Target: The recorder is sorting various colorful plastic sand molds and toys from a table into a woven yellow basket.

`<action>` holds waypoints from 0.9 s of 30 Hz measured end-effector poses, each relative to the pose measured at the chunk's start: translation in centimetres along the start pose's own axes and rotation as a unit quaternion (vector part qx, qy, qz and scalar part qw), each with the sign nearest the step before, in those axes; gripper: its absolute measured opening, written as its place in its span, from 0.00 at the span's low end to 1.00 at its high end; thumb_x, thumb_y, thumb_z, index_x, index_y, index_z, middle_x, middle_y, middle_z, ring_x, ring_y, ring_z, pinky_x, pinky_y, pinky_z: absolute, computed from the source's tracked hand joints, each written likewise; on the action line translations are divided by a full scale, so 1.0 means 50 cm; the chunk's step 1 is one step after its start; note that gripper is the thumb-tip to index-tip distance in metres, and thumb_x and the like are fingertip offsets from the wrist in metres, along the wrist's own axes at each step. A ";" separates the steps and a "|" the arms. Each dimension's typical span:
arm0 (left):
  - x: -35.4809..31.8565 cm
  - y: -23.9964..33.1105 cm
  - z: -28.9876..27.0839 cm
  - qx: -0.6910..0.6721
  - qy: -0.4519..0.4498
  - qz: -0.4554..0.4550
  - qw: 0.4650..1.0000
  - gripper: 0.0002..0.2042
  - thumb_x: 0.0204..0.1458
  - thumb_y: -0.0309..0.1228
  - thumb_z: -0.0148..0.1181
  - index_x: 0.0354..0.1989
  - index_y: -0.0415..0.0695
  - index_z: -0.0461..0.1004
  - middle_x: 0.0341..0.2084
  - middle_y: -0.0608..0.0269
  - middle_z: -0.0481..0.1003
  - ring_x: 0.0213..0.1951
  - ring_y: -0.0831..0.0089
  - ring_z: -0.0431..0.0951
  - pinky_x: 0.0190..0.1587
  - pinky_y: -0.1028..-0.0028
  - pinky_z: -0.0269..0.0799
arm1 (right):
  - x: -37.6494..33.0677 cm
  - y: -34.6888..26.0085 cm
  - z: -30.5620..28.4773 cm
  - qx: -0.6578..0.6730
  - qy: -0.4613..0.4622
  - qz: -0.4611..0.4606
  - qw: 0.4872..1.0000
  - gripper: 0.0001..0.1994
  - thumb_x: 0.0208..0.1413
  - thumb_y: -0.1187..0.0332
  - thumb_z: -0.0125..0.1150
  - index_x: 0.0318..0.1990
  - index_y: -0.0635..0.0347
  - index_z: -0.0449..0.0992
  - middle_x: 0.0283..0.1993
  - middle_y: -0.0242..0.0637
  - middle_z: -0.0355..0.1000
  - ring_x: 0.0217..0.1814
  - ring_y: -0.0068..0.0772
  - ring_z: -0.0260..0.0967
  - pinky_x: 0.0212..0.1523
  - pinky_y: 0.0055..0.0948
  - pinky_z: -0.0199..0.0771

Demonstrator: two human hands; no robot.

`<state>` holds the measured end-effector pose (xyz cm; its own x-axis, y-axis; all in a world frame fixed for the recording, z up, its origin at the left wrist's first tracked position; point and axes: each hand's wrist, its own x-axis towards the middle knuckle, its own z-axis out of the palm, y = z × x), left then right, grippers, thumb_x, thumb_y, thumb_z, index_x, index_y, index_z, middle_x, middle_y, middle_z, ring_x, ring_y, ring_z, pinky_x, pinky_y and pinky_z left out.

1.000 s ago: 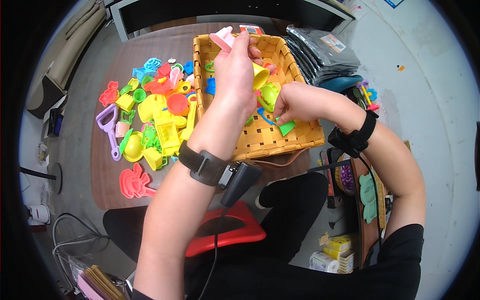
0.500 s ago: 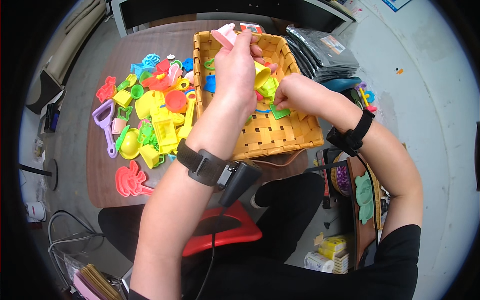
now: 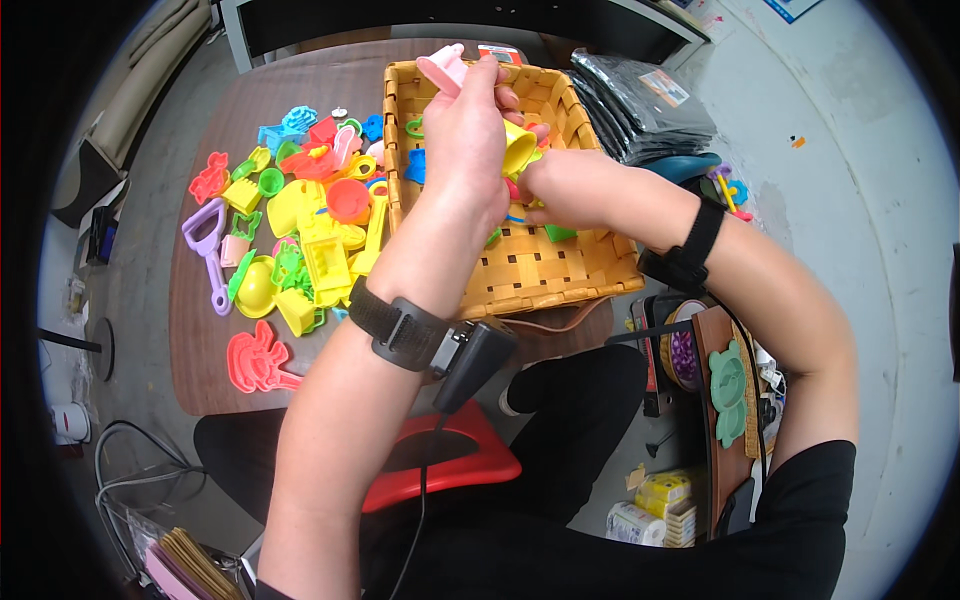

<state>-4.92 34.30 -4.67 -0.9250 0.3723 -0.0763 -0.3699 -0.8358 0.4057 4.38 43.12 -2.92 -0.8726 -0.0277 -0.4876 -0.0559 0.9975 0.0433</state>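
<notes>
Over the far left of the woven basket (image 3: 560, 283), my left hand (image 3: 465, 145) is closed around a pale pink plastic toy piece (image 3: 443, 70) that sticks out past the thumb. Against that hand's fingers is a yellow toy cup (image 3: 518, 150); I cannot tell if they grip it too. My right hand (image 3: 565, 190) reaches into the basket from the right with fingers curled down. Its fingertips are mostly hidden, and so is whatever they hold. Close by lie a green flat piece (image 3: 560, 233) and other bright pieces, partly covered by my hands. A blue piece (image 3: 415, 166) rests at the basket's left side.
Many coloured sand toys spread over the table left of the basket, among them a purple shovel (image 3: 208, 250), a yellow dome (image 3: 256, 287) and a red mould (image 3: 260, 358). Black plastic packages (image 3: 640, 105) are stacked right of the basket. A red stool (image 3: 450, 460) stands below.
My right hand has moved left inside the basket, away from the green flat piece and closer to my left hand. My left hand still has the pink piece, with little movement.
</notes>
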 end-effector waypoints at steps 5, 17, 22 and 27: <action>-0.002 0.005 -0.011 -0.003 0.003 0.010 1.000 0.09 0.72 0.37 0.59 0.45 0.46 0.70 0.30 0.67 0.69 0.36 0.70 0.72 0.51 0.60 0.81 | 0.029 -0.039 0.003 -0.008 -0.002 -0.005 1.000 0.22 0.63 0.57 0.75 0.58 0.61 0.84 0.54 0.46 0.85 0.55 0.52 0.83 0.56 0.47 0.84; 0.008 0.001 -0.012 -0.015 0.007 0.021 1.000 0.09 0.72 0.36 0.59 0.44 0.45 0.70 0.29 0.68 0.69 0.34 0.71 0.72 0.50 0.61 0.81 | 0.038 -0.044 0.003 -0.024 -0.009 -0.004 1.000 0.22 0.63 0.56 0.74 0.58 0.60 0.84 0.55 0.46 0.85 0.55 0.52 0.83 0.57 0.48 0.84; 0.009 -0.014 -0.001 -0.006 -0.003 0.013 1.000 0.09 0.72 0.36 0.59 0.43 0.45 0.70 0.28 0.68 0.69 0.34 0.72 0.72 0.50 0.62 0.81 | 0.028 -0.029 0.005 -0.015 -0.003 0.007 1.000 0.22 0.63 0.56 0.74 0.58 0.60 0.84 0.55 0.46 0.85 0.56 0.52 0.83 0.57 0.48 0.84; 0.007 -0.022 0.005 -0.005 -0.015 0.000 1.000 0.09 0.72 0.36 0.59 0.43 0.45 0.70 0.27 0.68 0.69 0.33 0.72 0.71 0.49 0.62 0.81 | 0.004 0.002 -0.001 -0.009 -0.002 0.025 1.000 0.22 0.64 0.56 0.74 0.58 0.60 0.84 0.55 0.46 0.85 0.56 0.53 0.83 0.57 0.48 0.84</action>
<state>-4.79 35.46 -4.92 -0.9223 0.3834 -0.0493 -0.3703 -0.8398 0.3971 4.15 43.22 -2.99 -0.8730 0.0223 -0.4872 -0.0214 0.9962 0.0839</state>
